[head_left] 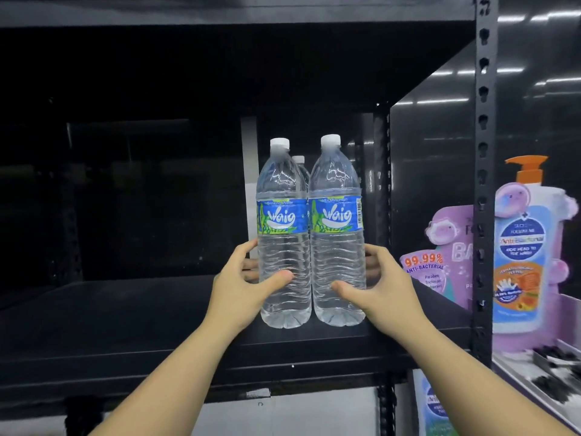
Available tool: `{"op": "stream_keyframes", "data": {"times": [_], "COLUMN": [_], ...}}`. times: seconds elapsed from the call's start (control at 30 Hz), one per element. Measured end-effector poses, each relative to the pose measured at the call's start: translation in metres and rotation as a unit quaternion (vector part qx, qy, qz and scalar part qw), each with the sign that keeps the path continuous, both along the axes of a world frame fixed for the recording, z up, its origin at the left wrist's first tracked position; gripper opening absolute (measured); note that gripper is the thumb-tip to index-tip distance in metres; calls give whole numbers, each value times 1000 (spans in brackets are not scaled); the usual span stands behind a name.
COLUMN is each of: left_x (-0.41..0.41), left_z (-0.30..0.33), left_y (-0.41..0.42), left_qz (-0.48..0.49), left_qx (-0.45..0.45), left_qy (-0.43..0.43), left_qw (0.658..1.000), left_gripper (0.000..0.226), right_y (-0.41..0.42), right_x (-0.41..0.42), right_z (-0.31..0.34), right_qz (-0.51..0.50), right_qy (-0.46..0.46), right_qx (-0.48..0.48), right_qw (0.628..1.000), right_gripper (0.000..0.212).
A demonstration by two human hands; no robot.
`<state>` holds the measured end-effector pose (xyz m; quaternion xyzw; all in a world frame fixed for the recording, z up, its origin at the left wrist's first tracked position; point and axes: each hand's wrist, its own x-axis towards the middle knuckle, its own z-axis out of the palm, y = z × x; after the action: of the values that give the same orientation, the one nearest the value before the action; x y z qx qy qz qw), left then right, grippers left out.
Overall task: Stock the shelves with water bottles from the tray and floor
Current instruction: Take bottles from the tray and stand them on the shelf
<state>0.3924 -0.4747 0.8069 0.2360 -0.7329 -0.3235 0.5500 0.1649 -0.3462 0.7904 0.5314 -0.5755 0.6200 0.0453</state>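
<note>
Left hand (243, 286) and right hand (382, 287) gripped two full, heavy, slippery clear plastic water bottles (284, 247) low on their ribbed bodies, fingers wrapped, above the black metal shelf (125, 316).

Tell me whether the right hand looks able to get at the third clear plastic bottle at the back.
Probably not: the right hand holds a front clear plastic bottle, which blocks the back bottle.

Both arms extended; left hand (243, 283), right hand (382, 286) gripping, thumbs forward.

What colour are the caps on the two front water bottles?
White, on both the left bottle's cap and right bottle's cap; head view.
</note>
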Motion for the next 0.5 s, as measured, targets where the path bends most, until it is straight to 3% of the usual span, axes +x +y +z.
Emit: {"op": "stream_keyframes", "data": {"times": [0.5], "left_x": [-36], "left_z": [16], "left_y": [4], "left_qz": [19], "left_qx": [-2], "left_qy": [-48], "left_qw": [999], "left_gripper": [76], "right_y": [-19], "right_x": [-42], "right_z": [9], "right_qz": [-38], "right_qy": [-4], "right_qx": [64], "right_qw": [997], "right_gripper": [66]}}
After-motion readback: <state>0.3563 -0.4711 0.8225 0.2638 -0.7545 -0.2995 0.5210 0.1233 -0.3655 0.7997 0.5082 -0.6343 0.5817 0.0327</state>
